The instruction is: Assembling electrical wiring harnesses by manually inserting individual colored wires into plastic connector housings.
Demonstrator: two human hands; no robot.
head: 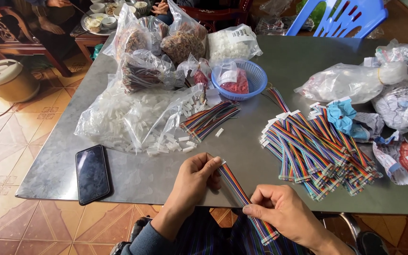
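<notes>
Cable in hand: one rainbow ribbon cable [242, 196] held over the near table edge, running from upper left to lower right; its upper end carries a small white connector, its lower end hangs over the person's lap.
Left hand: the left hand [195, 182] is closed on the upper end of the cable, thumb and fingertips pinching the white connector.
Right hand: the right hand [284, 210] grips the cable lower down, thumb and forefinger pinched on it, the other fingers curled.
Done so far: judging by the layout, the finished pile [317, 151] to the right holds cables already fitted with white ends; it is the larger of the two heaps, too overlapped to count, perhaps several dozen.
Left to do: the smaller bundle [208, 119] beside the open bag looks unfitted, though from this angle its ends are hard to read; many loose white connectors [175, 141] spill from the big clear bag [128, 115], far more than could be counted.
Stage: I would judge the work well advanced but not near its end.
Bags: about seven filled plastic bags on the table, four at the back left and three at the right; one more sits in the blue basket [256, 78].
Single items: one black phone [93, 174] lying screen up near the left corner; one grey table [142, 182]; one blue plastic chair [341, 16] behind; one crumpled blue scrap [343, 115] by the pile.
</notes>
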